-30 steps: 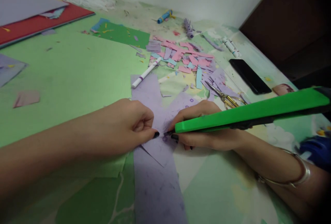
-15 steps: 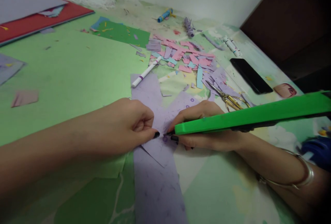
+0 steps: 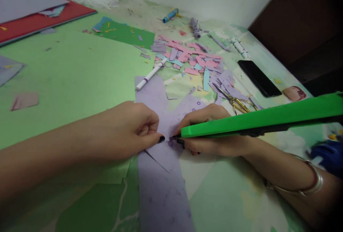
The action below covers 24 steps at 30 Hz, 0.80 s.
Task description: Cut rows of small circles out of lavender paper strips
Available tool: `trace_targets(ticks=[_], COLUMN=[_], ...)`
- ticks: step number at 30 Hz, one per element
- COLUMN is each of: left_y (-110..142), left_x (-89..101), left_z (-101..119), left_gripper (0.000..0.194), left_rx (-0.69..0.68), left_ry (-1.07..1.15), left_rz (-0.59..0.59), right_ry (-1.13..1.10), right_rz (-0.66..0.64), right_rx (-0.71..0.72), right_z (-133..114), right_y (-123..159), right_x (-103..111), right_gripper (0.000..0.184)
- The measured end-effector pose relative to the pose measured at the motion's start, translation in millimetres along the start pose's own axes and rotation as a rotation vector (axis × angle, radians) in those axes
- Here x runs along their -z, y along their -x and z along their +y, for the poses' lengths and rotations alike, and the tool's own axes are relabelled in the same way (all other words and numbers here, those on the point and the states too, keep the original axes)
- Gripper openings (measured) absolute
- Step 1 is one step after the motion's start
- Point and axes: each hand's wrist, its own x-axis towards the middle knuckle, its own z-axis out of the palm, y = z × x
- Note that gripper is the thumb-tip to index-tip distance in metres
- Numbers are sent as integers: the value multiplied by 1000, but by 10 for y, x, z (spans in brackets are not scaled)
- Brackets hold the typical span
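Observation:
Strips of purple paper (image 3: 163, 196) lie one over another in front of me, dotted with small marks and a few purple rings. My left hand (image 3: 136, 128) rests on them in a loose fist, with the thumb pressed near a small drawn ring and nothing visible inside the curled fingers. Opposite it, my right hand (image 3: 211, 146) grips a long green tool (image 3: 257, 117) whose kind I cannot tell. Its dark pointed tip meets the purple paper just above that ring. A white marker (image 3: 151, 75) with a purple band lies across the far end of one strip.
Gold-handled scissors (image 3: 235, 101) and a black phone (image 3: 259, 78) lie to the right. Pink, blue and purple scraps (image 3: 191, 59) are heaped behind my hands. A light green sheet (image 3: 80, 75) spreads on the left, near a red folder (image 3: 53, 19). White markers (image 3: 240, 49) lie farther back.
Both hands stay nearly in place with the tip on the paper. The green tool's rear end tilts slightly lower than at first. The view shifts a little.

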Motion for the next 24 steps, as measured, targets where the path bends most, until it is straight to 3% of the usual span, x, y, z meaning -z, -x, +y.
trace_targets(ticks=[8,15,20,24], left_y=[4,-12,-33,-43], left_x=[-12,-66,-56,-47], left_z=[57,83,83,104], left_gripper=[30,35,34,31], left_rx=[56,82,87,94], left_ry=[-26,-77,-100,-91], left_rz=[12,67,49,35], right_ry=[11,-97,-73,-120], right_rz=[20,167,99,28], right_rx=[70,57,134,51], right_z=[8,45,49,40], right_y=[8,45,32,15], right_x=[-8,77,80,71], right_gripper=[8,7,15,12])
